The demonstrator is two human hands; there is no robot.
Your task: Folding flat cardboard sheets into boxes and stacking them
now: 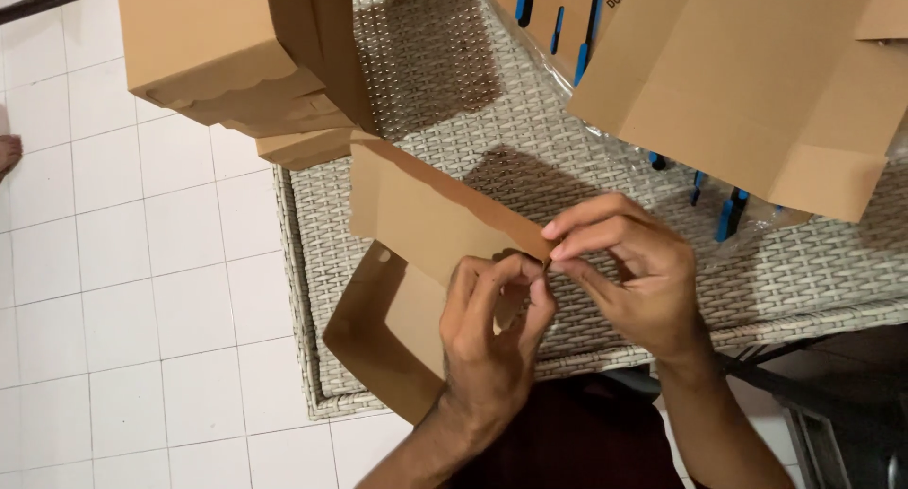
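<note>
Left hand point(492, 338) and right hand point(629, 271) pinch box flap point(426, 215) corner, frame centre. Risk: thin card tears or creases under uneven pinch.

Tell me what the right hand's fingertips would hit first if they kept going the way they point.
The right hand points left, fingertips already pinching the folded cardboard box. Beyond it, probably the left hand; depth is unclear.

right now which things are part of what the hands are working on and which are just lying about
In hand:
- left hand
- right hand
- half-folded brown cardboard box, pinched by both at a corner

Lying about:
- stack of folded boxes
- large flat cardboard sheet
- plastic-wrapped flat cartons with blue marks
- wicker table
</note>
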